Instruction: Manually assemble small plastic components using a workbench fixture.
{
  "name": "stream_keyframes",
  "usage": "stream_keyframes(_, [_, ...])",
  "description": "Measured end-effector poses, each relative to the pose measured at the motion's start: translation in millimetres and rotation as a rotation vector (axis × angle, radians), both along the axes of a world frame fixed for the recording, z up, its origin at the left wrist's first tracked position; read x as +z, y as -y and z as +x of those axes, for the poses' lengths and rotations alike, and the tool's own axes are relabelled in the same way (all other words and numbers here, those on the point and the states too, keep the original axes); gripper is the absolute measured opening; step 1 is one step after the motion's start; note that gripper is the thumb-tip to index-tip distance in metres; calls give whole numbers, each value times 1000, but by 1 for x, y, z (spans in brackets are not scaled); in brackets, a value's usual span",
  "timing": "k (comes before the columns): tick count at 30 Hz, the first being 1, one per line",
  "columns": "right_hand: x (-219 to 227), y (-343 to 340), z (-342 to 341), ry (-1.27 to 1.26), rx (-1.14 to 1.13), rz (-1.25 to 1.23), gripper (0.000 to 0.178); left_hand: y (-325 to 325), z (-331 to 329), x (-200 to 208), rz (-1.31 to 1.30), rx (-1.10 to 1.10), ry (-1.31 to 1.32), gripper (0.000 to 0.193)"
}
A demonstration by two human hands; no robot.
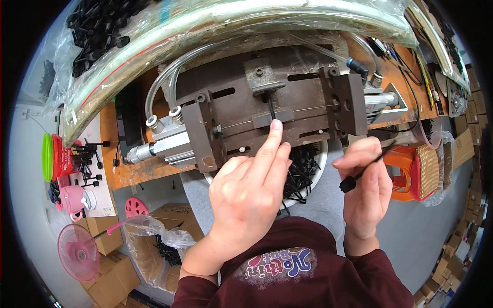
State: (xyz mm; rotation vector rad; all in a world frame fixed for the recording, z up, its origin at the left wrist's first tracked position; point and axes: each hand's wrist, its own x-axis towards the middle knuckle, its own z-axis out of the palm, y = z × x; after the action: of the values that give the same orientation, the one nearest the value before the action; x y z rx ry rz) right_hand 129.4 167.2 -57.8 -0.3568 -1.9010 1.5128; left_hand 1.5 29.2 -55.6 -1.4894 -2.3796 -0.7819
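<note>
My left hand (246, 190) reaches over the front of a dark metal fixture (308, 92), its index finger stretched out. That fingertip touches a short black rod (272, 108), which lies in a grey block at the fixture's middle, below a small bracket. The other fingers hold nothing that I can see. To the right and nearer me, my right hand (367, 190) pinches a black knob-headed stem (367, 168). Its knobbed end points down left and its thin end up right, clear of the fixture. Below the fixture, a white tub (322, 167) of similar black stems is partly hidden by my left hand.
Silver air cylinders (172, 143) with clear hoses flank the fixture on an orange-brown bench (123, 174). A plastic-covered ledge (231, 23) curves behind it, with black parts (102, 31) heaped at left. An orange-red stool (411, 172) stands right; a pink fan (78, 251) and lined carton (146, 246) stand left.
</note>
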Motion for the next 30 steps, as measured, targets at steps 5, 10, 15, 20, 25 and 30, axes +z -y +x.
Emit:
stream_keyframes(5, [10, -2, 1, 172, 67, -220, 26, 2, -1, 3, 123, -50, 101, 28])
stream_keyframes(10, [13, 0, 1, 212, 203, -531, 16, 16, 14, 13, 265, -316, 256, 30])
stream_keyframes(15, [11, 5, -4, 167, 290, -605, 10, 18, 20, 10, 250, -394, 271, 34])
stream_keyframes(20, [10, 9, -5, 151, 240, -567, 12, 18, 22, 11, 299, -314, 286, 33])
stream_keyframes(25, [5, 12, -6, 167, 53, -256, 16, 11, 10, 1, 186, -108, 90, 29])
stream_keyframes(30, [4, 11, -1, 206, 45, -145, 13, 5, 0, -6, 45, -69, -61, 25])
